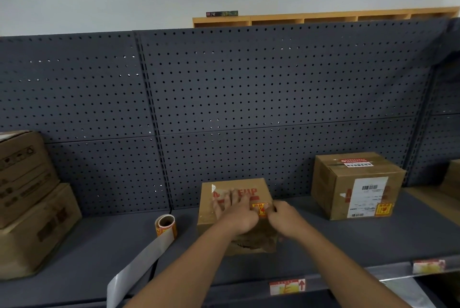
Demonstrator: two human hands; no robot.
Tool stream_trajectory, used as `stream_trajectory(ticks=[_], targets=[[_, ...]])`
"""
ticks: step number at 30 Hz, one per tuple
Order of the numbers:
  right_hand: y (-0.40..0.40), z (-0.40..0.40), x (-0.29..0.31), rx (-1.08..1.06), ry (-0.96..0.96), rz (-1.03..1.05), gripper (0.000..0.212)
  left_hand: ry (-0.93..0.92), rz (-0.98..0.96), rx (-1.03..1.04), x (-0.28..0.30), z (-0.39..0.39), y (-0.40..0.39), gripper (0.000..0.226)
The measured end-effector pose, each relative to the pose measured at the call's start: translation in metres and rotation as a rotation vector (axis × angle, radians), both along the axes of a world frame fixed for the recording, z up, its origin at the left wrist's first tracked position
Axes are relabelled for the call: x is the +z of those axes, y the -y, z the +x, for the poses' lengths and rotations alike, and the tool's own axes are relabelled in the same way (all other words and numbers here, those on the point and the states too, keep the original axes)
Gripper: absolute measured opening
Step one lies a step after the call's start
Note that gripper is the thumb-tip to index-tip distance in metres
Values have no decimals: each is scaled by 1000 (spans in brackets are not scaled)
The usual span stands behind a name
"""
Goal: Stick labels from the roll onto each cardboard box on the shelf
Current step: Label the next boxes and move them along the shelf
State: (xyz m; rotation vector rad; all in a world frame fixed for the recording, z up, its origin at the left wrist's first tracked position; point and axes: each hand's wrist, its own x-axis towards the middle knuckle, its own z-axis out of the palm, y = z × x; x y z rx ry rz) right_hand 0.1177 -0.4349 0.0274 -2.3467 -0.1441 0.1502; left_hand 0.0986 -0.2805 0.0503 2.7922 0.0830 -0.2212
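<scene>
At the far left of the dark shelf, two cardboard boxes are stacked against the pegboard back; no yellow label can be made out on them. Just right of them, the label roll is stood on the shelf within easy reach, its empty backing strip trailing toward the front edge.

In the middle, a small box is seen with both hands on its top. The left hand is laid flat, fingers spread and pressing down, seemingly to keep the box from sliding. Touching it on the right, the right hand is held with its fingertips bunched on a yellow-and-red label. Whether that grip is pinching the label's edge or only rubbing it flat cannot be told. The label lies on the box top between the two hands, directly under the right fingertips.

Further right, well apart, a larger box is set, already marked with a similar yellow sticker at its lower front corner. More stickers are seen on the shelf's front rail.
</scene>
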Motion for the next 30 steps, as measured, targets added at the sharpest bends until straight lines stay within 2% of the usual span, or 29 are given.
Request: stream_trajectory(ticks=[6, 13, 21, 25, 28, 30], targets=[[2, 0, -2, 54, 8, 50, 26, 2, 76, -33, -1, -3, 2, 64], [3, -2, 2, 71, -54, 40, 33, -39, 70, -75, -1, -2, -2, 68], [5, -8, 0, 56, -21, 44, 40, 37, -17, -73, -2, -5, -4, 59], [5, -12, 8, 20, -57, -11, 48, 65, -182, -54, 0, -2, -11, 57], [10, -14, 13, -70, -47, 7, 57, 93, -527, 21, 6, -1, -18, 51], [14, -13, 15, -122, -6, 15, 56, 169, -621, 102, 13, -2, -26, 46]])
